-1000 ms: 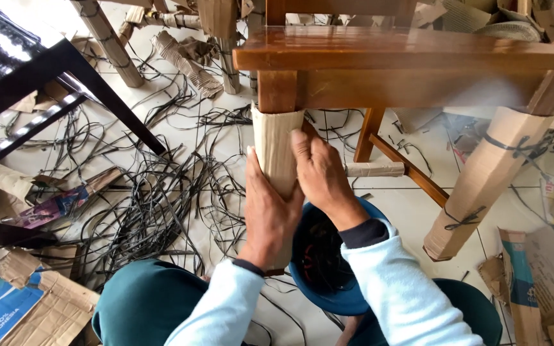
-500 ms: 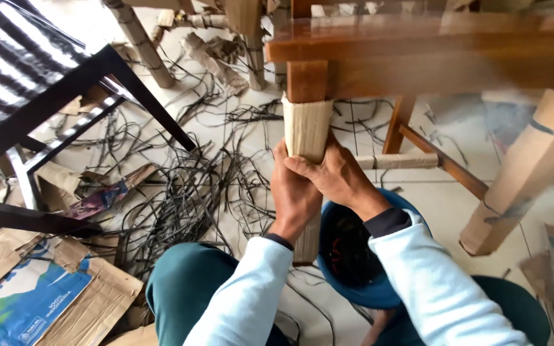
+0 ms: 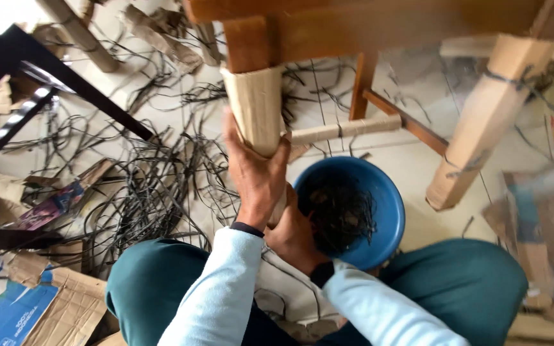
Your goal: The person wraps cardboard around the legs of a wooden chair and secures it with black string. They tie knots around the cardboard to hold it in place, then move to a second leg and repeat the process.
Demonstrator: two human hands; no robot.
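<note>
Tiled floor buried in black straps, left hand clamping cardboard tight round the leg so it stays wrapped, right hand gripping lower down beside the blue bowl.

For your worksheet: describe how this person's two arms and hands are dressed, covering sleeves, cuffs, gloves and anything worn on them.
Both arms wear light blue long sleeves of soft fabric, and a dark inner cuff shows at each wrist. The left hand is bare, with no glove and no ring or watch in view. The right hand is also bare, though it is partly hidden behind the left forearm. No markings show on the sleeves.
</note>
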